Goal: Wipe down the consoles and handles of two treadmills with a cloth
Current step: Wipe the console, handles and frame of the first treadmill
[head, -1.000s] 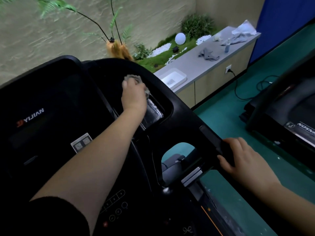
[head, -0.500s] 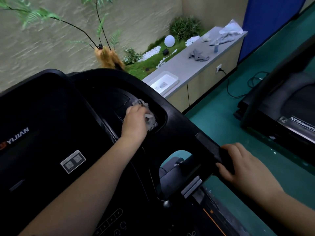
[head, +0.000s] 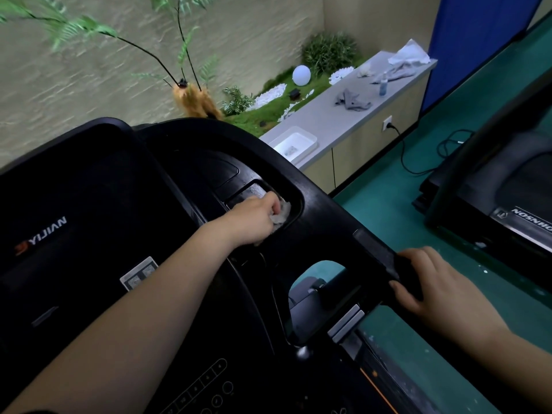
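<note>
A black treadmill console (head: 89, 204) fills the lower left of the head view. My left hand (head: 254, 216) is closed on a crumpled grey cloth (head: 282, 213) and presses it into the recessed tray at the console's right side. Most of the cloth is hidden under my fingers. My right hand (head: 433, 282) grips the black right handle (head: 376, 252) of this treadmill. A second black treadmill (head: 501, 189) stands at the right edge, only partly in frame.
A grey countertop (head: 334, 115) runs along the wall behind, carrying a white tray (head: 294, 141), grey cloths (head: 352, 100) and a small spray bottle (head: 383, 85). Decorative plants and moss sit at its far side. A black cable (head: 418, 162) trails over the green floor.
My left hand has drawn the cloth from the tray's far end back toward its near right corner. My right hand stays on the handle. The camera has tilted up slightly.
</note>
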Available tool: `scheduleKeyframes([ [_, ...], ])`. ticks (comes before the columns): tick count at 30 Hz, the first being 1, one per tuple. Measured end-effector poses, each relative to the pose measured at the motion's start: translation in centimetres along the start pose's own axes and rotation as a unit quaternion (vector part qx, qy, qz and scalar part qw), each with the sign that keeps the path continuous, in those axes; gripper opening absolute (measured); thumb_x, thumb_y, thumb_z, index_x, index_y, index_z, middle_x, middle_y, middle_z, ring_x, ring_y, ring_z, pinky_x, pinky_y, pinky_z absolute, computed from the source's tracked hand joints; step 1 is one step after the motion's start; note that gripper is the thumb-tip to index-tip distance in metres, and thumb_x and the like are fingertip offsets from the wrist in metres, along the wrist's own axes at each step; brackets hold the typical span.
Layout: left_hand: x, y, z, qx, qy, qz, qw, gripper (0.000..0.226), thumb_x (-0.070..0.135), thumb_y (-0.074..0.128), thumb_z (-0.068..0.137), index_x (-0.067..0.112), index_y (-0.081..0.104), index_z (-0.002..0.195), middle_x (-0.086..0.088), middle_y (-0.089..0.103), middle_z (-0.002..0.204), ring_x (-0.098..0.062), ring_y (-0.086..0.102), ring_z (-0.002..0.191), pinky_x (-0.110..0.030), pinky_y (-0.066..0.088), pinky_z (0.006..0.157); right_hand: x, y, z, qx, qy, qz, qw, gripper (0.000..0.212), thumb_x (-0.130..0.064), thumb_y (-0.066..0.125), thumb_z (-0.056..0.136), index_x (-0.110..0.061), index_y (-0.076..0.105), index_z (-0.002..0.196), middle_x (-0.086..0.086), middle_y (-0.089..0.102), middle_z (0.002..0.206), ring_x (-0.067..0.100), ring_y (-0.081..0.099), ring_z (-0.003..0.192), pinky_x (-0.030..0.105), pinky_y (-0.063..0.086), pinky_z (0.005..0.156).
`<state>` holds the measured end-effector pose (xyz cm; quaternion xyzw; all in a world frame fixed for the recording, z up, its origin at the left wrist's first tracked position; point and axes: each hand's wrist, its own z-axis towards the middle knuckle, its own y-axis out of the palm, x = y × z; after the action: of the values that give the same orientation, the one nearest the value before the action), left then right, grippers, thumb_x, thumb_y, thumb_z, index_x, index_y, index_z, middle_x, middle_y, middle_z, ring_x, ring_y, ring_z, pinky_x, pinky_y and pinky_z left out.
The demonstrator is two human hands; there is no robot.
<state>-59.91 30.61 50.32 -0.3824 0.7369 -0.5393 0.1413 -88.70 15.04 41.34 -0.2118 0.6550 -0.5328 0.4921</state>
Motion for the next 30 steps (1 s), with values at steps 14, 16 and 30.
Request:
scheduleKeyframes([
  [14, -1.1, -1.8, -1.6, -0.012, 0.030, 0.301, 0.953, 0.035, 0.028, 0.054, 0.085, 0.022, 0.041, 0.117, -0.011, 0.051, 0.110, -0.032, 0.055, 0.100, -0.034, 0.043, 0.080, 0.1, 0.0, 0.0, -0.003, 0.000, 0.007, 1.000, 0.043, -0.050, 0.055, 0.083, -0.026, 0.044, 0.118, -0.007, 0.049, 0.104, 0.018, 0.060, 0.089, 0.031, 0.051, 0.070],
  [16, -1.8, -3.4, -1.0, 0.038, 0.027, 0.370, 0.928, 0.036, 0.026, 0.051, 0.087, 0.018, 0.041, 0.120, -0.013, 0.057, 0.111, -0.031, 0.050, 0.110, -0.034, 0.041, 0.080, 0.1, 0.0, 0.1, -0.002, 0.000, 0.011, 1.000, 0.044, -0.049, 0.057, 0.082, -0.026, 0.044, 0.117, -0.005, 0.050, 0.104, 0.020, 0.061, 0.089, 0.032, 0.052, 0.070],
  [30, 0.4, 0.1, -1.5, 0.009, -0.046, 0.026, 0.999, 0.029, 0.017, 0.048, 0.088, 0.018, 0.045, 0.116, -0.008, 0.056, 0.107, -0.021, 0.055, 0.084, -0.028, 0.042, 0.066, -0.1, -0.2, 0.0, -0.005, 0.004, 0.018, 1.000, 0.042, -0.048, 0.058, 0.083, -0.027, 0.044, 0.117, -0.007, 0.049, 0.103, 0.019, 0.059, 0.090, 0.032, 0.051, 0.070],
])
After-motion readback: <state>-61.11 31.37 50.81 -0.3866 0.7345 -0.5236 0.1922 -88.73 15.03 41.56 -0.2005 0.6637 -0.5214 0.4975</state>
